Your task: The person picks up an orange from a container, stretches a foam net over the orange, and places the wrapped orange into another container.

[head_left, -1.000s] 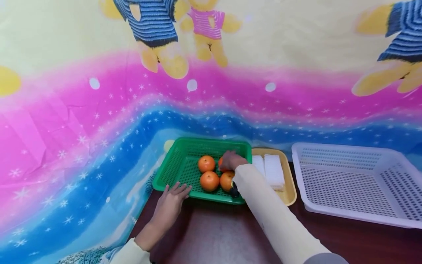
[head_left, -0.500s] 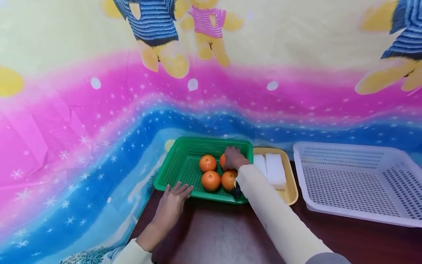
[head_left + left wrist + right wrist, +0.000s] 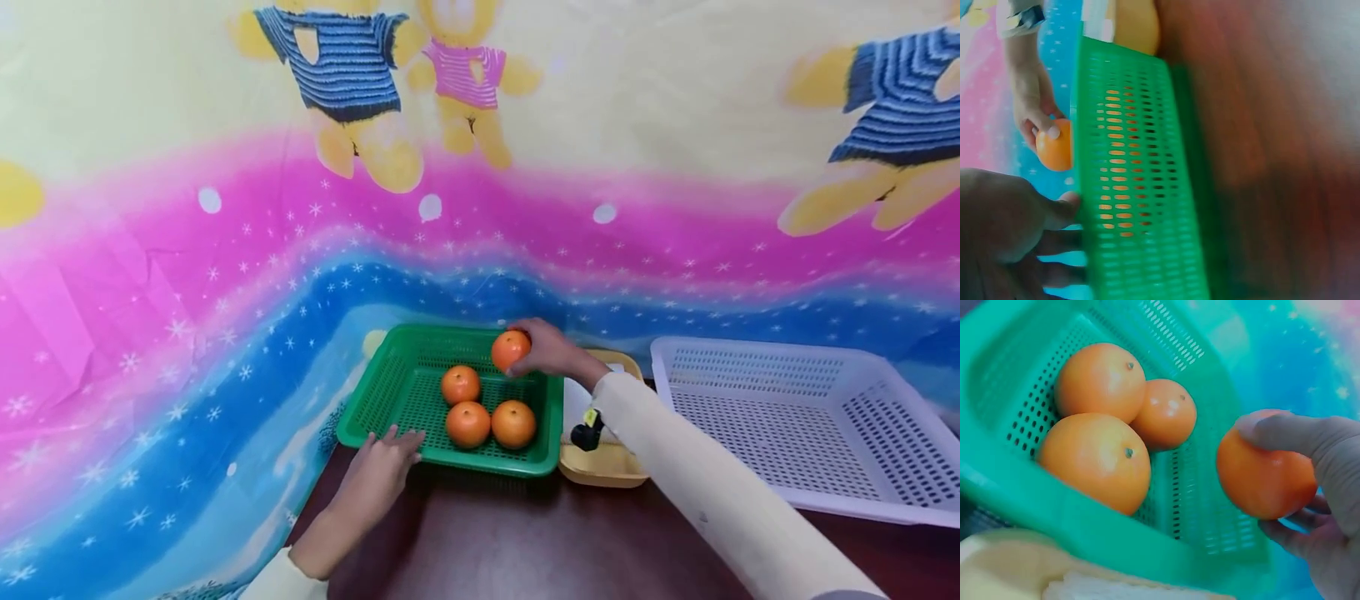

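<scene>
My right hand grips an orange, raised above the back right of the green basket. In the right wrist view the thumb lies over the top of that orange and fingers curl beneath it. Three more oranges sit grouped on the basket floor: one at the back, one at front left and one at front right. My left hand rests at the basket's front left rim, fingers extended over it. The left wrist view shows its fingertips right at the green rim.
Right of the green basket stands a tan tray with white folded cloths, partly covered by my right forearm. Farther right is a white perforated basket. All stand on a dark red-brown table against a printed cloth backdrop.
My right hand has lifted the orange up from the basket's right side, and the forearm has shifted right over the tan tray. The left hand stays at the rim. The head view has tilted slightly.
</scene>
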The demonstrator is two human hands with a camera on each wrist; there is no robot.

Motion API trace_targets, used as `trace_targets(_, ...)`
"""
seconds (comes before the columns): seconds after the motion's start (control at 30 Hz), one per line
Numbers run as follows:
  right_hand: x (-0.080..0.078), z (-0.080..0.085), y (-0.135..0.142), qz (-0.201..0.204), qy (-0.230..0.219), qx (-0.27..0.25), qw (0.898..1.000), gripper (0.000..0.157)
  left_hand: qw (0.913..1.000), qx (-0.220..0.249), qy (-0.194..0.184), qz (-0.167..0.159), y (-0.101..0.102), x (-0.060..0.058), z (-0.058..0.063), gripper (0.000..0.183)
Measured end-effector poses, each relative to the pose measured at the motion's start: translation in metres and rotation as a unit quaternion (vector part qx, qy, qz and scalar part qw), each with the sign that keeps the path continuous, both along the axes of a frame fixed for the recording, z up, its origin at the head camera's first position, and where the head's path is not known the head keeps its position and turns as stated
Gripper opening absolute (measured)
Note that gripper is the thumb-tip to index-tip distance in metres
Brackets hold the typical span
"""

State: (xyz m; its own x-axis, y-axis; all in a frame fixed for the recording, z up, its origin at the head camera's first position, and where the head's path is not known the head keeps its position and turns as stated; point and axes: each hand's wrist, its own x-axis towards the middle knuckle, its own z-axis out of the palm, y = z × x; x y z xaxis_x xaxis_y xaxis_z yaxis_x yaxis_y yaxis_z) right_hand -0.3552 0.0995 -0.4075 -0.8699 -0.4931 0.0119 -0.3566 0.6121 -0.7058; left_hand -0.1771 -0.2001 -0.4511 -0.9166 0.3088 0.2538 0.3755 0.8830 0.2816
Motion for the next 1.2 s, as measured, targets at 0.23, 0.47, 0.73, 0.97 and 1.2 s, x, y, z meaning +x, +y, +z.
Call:
trace_targets(0.23, 0.027, 0.033, 0.022, -0.006, 0.008, -0.028, 1.000, 0.089, 0.9953, 0.095, -0.016, -0.002, 0.021, -0.011, 0.024, 0.044)
trace_targets(0.47, 0.063, 0.053, 0.052, 0.001, 0.017, -0.051, 0.999, 0.087, 0.9619, 0.254, -0.081, -0.059, 0.072, -0.026, 0.052, 0.066)
trace_targets(0.73, 0.108, 0.052, 0.075, 0.004, 0.024, -0.069, 0.997, 0.088, 0.9016, 0.378, -0.175, -0.118, 0.128, -0.032, 0.063, 0.081)
trace_targets(0.97, 0.134, 0.046, 0.092, -0.002, 0.055, -0.090, 0.994, 0.086, 0.8944, 0.385, -0.157, -0.164, 0.157, -0.024, 0.064, 0.083)
trace_targets(1.2, 0.161, 0.032, 0.107, -0.020, 0.077, -0.098, 0.992, 0.086, 0.9165, 0.325, -0.156, -0.174, 0.174, -0.012, 0.060, 0.080)
